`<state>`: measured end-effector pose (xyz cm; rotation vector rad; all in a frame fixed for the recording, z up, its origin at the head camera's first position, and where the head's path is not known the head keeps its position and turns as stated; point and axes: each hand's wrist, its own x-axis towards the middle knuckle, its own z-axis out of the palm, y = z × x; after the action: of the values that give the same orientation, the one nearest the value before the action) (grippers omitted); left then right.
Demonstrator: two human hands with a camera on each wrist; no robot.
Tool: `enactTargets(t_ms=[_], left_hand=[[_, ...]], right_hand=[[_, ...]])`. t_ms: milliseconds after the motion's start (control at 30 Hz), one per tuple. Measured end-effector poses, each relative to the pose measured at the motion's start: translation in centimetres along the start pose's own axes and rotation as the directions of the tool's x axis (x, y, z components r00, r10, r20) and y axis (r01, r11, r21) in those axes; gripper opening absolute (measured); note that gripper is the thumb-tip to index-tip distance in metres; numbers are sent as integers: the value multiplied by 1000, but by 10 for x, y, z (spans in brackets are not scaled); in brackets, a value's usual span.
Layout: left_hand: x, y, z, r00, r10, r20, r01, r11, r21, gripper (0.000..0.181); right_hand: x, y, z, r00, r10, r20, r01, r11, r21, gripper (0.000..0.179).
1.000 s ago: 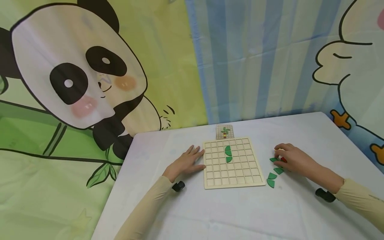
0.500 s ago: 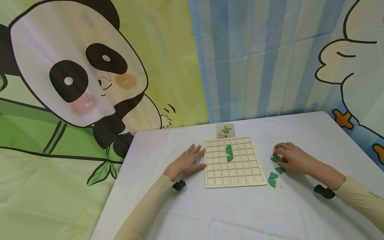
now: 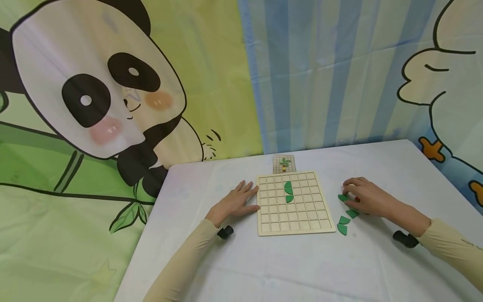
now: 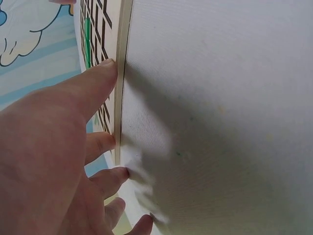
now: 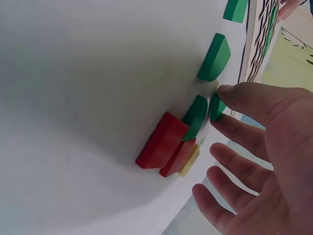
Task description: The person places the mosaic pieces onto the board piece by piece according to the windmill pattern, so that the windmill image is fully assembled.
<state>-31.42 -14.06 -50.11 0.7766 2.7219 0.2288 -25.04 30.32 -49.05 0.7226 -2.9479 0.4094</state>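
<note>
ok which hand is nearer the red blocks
Right. The right hand is close beside the red blocks, pinching a green piece; the left hand is farther off, at the left edge of the gridded board.

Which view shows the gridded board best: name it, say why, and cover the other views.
The head view: the gridded board lies there with nearly its whole grid visible. The left wrist view shows only part, steeply slanted, touched by the left hand; the right wrist view, just a narrow slice at the upper right.

Diffuse light, soft grey shadows.
</note>
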Motion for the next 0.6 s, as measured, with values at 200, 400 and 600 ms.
enactTargets(t_ms=[200,400,600], left_hand=[[0,0,1,1000,7,-3,-7,1000,-2,81],[1,-3,4,1000,27,-16,-26,999,26,82],[2,-5,4,1000,16,-16,-15,999,28,81]], right_hand=[[7,-7,-1,1000,-1,8,1,1000,8,22],[26,-28,-2,1000,-25,19,25,1000,3,21],[50,-57,1,989,-150,1,150,989,-12,17]])
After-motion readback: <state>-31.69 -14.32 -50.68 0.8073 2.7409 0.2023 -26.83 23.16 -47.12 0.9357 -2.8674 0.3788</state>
